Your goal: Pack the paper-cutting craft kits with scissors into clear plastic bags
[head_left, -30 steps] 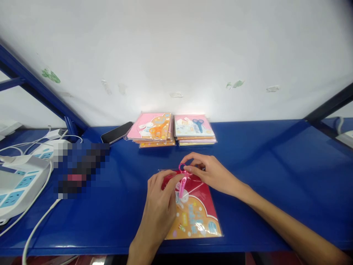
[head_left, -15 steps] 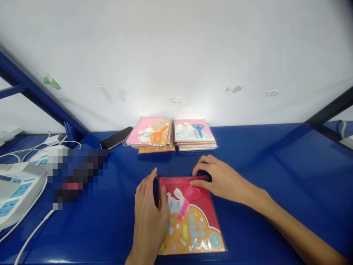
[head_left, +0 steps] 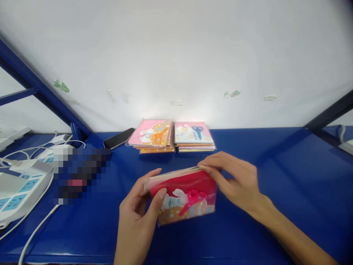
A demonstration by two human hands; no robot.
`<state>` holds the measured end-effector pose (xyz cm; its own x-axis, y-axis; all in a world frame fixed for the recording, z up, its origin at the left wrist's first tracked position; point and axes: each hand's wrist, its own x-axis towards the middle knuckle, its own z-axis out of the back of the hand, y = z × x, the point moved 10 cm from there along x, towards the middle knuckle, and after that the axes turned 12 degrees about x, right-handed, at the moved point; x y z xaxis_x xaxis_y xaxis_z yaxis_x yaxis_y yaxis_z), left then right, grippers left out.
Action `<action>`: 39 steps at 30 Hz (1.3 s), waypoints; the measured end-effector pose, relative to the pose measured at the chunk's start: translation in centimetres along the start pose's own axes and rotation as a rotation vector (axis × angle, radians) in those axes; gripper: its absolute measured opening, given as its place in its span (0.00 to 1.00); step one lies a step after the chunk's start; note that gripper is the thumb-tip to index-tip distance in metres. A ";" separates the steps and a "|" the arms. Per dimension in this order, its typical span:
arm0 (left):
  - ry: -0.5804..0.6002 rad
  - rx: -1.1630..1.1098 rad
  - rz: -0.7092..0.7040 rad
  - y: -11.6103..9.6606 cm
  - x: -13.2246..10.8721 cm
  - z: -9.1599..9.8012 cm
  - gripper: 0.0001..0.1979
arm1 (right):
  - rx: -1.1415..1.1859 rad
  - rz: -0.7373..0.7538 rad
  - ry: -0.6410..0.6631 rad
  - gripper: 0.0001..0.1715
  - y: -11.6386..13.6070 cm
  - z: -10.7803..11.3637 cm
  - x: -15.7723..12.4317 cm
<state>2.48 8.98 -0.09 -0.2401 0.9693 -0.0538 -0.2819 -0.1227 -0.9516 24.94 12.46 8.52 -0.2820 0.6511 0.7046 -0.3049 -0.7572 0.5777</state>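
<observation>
Both hands hold a red and orange picture book [head_left: 187,195] in a clear plastic sleeve, lifted above the shelf and tilted. My left hand [head_left: 136,213] grips its left end, thumb on the front. My right hand [head_left: 231,180] pinches its top edge between thumb and fingers. Pink child's scissors [head_left: 195,198] lie against the cover, apparently inside the sleeve. Behind the hands, two low stacks of similar packets sit side by side: one with a pink cover [head_left: 151,134], and one with a pale cover showing blue scissors [head_left: 193,133].
A black smartphone [head_left: 118,138] lies left of the stacks on the blue metal shelf [head_left: 261,184]. Further left are a pixelated blurred patch [head_left: 81,175], white power strips [head_left: 19,187] and white cables. A white wall rises behind the shelf.
The packet has risen off the shelf and tilted, held between both hands. Earlier it lay flat, and the pink scissors have turned on its cover. The camera has shifted slightly.
</observation>
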 end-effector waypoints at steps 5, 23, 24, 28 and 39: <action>-0.158 0.143 -0.171 -3.5 -0.8 1.8 0.19 | -0.015 0.013 -0.094 0.08 0.9 1.8 0.3; 0.014 0.852 -0.301 0.9 3.5 -1.8 0.16 | -0.112 -0.201 0.443 0.13 -7.6 -5.2 -3.7; -0.011 0.873 -0.355 0.6 3.4 -2.0 0.21 | -0.133 -0.172 0.462 0.13 -7.6 -5.4 -3.8; -0.002 0.929 -0.504 0.2 3.0 -3.3 0.19 | -0.187 -0.121 0.458 0.13 -7.5 -5.4 -4.1; -0.056 0.874 -0.664 -0.2 2.2 -3.1 0.10 | -0.214 -0.033 0.466 0.14 -6.8 -5.2 -4.9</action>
<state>4.86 11.75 -0.96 0.1670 0.8898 0.4246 -0.9261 0.2893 -0.2420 23.64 14.70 -1.01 -0.6298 0.6653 0.4009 -0.4859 -0.7402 0.4648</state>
